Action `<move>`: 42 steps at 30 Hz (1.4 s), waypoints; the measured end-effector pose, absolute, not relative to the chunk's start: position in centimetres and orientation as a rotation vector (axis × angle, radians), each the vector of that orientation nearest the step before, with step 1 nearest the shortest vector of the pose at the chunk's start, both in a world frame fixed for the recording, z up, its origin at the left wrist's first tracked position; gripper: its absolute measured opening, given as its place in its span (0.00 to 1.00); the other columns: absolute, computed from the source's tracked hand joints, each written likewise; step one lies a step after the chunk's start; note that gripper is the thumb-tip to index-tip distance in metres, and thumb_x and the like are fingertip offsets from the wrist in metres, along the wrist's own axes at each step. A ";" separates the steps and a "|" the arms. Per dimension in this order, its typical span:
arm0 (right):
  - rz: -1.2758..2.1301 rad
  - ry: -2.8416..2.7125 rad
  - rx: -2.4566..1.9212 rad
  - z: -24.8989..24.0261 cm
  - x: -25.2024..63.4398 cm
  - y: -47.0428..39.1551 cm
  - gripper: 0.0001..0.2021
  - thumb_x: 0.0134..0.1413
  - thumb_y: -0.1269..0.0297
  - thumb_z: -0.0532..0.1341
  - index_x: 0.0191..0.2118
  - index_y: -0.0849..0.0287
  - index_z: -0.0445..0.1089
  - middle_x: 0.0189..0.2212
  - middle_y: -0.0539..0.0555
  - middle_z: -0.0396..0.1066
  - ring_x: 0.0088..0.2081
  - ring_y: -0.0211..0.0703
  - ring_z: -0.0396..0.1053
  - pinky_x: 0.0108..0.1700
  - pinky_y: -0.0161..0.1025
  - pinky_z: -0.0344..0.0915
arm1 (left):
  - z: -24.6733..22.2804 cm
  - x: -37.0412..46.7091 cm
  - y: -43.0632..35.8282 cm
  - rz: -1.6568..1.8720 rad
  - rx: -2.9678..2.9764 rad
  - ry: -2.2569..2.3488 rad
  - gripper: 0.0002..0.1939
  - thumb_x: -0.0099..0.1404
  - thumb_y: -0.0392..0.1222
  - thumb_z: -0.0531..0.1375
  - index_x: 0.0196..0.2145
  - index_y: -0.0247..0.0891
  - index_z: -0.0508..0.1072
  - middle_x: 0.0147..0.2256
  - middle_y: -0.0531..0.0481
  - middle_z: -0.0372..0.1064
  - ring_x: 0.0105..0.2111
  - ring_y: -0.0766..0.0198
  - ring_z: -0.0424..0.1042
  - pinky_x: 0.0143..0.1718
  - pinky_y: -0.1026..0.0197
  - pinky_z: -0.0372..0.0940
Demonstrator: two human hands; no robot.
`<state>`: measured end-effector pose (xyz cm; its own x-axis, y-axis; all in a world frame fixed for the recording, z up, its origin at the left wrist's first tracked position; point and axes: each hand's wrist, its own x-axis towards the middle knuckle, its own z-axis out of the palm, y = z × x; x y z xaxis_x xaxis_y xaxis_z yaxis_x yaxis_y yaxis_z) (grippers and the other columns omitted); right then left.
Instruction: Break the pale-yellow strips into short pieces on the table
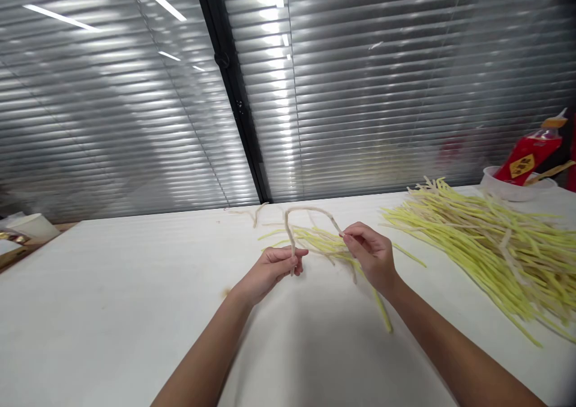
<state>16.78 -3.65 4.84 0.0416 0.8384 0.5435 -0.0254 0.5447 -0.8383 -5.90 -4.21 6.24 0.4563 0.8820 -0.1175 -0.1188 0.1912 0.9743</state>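
Note:
A beige pipe cleaner [310, 209] arches above the white table, held at both ends. My left hand [274, 269] pinches one end between thumb and fingers, and a short tip pokes out below. At the other end, the fingertips of my right hand [371, 254] are closed on it. Behind and beneath my hands lies a loose scatter of yellow and beige pipe cleaners [321, 239]. One yellow pipe cleaner [382, 311] sticks out below my right wrist, partly hidden by that hand.
A large heap of yellow and beige pipe cleaners [486, 245] covers the right side of the table [112, 311]. Behind it a red-labelled bottle [528, 155] leans in a clear plastic bowl [508, 191]. Window blinds [360, 95] rise at the back edge; a white container [38, 227] stands far left.

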 end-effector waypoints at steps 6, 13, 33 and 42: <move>1.291 -1.314 -0.762 4.6 16.0 -4.1 0.06 0.49 0.63 0.63 0.29 0.59 0.70 0.19 0.47 0.62 0.20 0.31 0.55 0.21 0.32 0.52 | 6.1 -5.4 -4.4 0.840 1.071 0.817 0.12 0.50 0.42 0.68 0.33 0.35 0.79 0.22 0.52 0.65 0.24 0.70 0.63 0.29 0.63 0.56; 1.756 -1.372 -0.641 4.1 15.0 -4.7 0.08 0.46 0.64 0.65 0.29 0.61 0.66 0.25 0.52 0.70 0.21 0.34 0.63 0.21 0.33 0.59 | 5.1 -4.8 -4.3 0.898 0.974 0.860 0.11 0.47 0.38 0.69 0.31 0.35 0.77 0.23 0.52 0.70 0.23 0.70 0.68 0.27 0.65 0.60; 1.985 -1.297 -0.680 3.2 13.6 -5.4 0.10 0.43 0.60 0.68 0.28 0.62 0.70 0.29 0.51 0.68 0.29 0.35 0.67 0.35 0.37 0.64 | 5.0 -3.8 -4.6 0.971 1.036 0.936 0.10 0.43 0.37 0.69 0.25 0.33 0.74 0.19 0.52 0.71 0.19 0.68 0.67 0.25 0.64 0.61; 1.992 -1.283 -0.664 3.6 13.5 -5.4 0.12 0.44 0.58 0.67 0.28 0.62 0.69 0.32 0.52 0.70 0.32 0.35 0.66 0.38 0.37 0.62 | 5.0 -3.8 -4.7 0.943 1.058 0.886 0.09 0.47 0.37 0.68 0.25 0.33 0.73 0.19 0.52 0.70 0.19 0.68 0.66 0.24 0.63 0.61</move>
